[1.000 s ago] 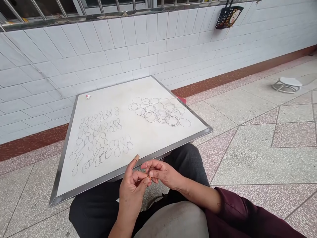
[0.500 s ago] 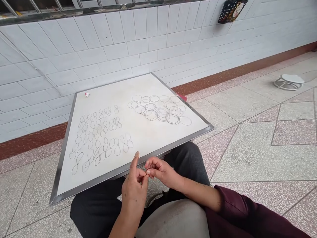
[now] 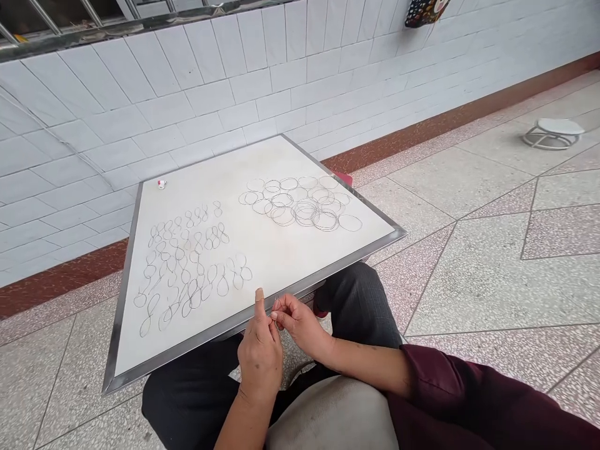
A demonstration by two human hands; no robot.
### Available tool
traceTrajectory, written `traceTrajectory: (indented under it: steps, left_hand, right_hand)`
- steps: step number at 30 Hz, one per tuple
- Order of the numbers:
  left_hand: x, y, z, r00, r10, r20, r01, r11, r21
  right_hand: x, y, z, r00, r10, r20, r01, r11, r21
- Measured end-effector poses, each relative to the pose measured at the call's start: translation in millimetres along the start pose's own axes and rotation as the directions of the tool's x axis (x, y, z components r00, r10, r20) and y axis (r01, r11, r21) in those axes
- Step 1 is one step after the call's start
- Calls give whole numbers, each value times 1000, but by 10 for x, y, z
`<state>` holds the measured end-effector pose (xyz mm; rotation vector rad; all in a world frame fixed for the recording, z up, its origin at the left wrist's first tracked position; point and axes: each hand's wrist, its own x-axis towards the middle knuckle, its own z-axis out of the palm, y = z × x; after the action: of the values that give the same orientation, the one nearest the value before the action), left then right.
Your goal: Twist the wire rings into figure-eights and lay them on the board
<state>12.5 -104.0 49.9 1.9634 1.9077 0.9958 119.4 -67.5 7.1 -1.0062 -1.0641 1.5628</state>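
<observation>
My left hand (image 3: 260, 356) and my right hand (image 3: 302, 325) meet just off the near edge of the table (image 3: 262, 153). Both are closed in a pinch on a thin wire loop (image 3: 276, 304), mostly hidden by the fingers. One left finger points up, with a tan wrap on its tip. On the table's left half lie several rows of thin wires twisted into figure-eights (image 3: 222, 278). Toward the right, several round wire rings (image 3: 325, 220) overlap in a loose cluster.
A small white and red object (image 3: 162, 184) sits near the far left corner. Metal edging (image 3: 187, 353) frames the tabletop. Behind stands a white tiled wall (image 3: 201, 87) with a dark patterned bag (image 3: 424, 12). A low white stool (image 3: 553, 133) is on the floor at right.
My hands stay pinched together, with the left hand turned slightly and its raised finger more upright. The view has shifted a little; the wires on the table lie as before.
</observation>
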Motion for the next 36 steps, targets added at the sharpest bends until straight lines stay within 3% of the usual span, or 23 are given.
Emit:
traceTrajectory:
  steps: [4,7,11,15,20,24,27,30,34,36]
  left_hand:
    - [37,-18,1,980,-186,71,193,976,-104]
    - [62,-52,-50,937,-312,157,347,883,-315]
    - [61,-75,-110,904,-371,213,428,765,-482]
    - [45,-52,-135,903,-368,220,429,762,-485]
    - [24,-21,-147,929,-333,164,371,856,-361]
    - [0,24,-141,959,-251,128,270,950,-156]
    - [-4,44,-149,963,-239,121,255,957,-137]
    - [11,10,-177,939,-311,144,341,887,-310]
    - [32,-67,-229,896,-349,273,443,691,-572]
    - [31,-77,-250,875,-344,341,484,592,-645]
  right_hand:
    - [19,27,34,996,69,-63,-66,996,59]
    - [23,-13,-5,992,119,34,-123,986,111]
    - [22,-73,-64,978,163,127,-175,981,89]
    - [31,-68,-67,979,149,139,-153,988,13]
    - [48,-22,-65,994,78,71,-71,992,-106]
    - [59,-20,-70,990,124,66,-118,989,-87]
    - [49,-94,-84,975,186,124,-186,982,-9]
    - [30,-224,-130,939,250,237,-279,955,97]
    - [21,-354,-219,877,264,401,-351,923,159]
    - [20,-366,-244,880,243,409,-331,930,159]
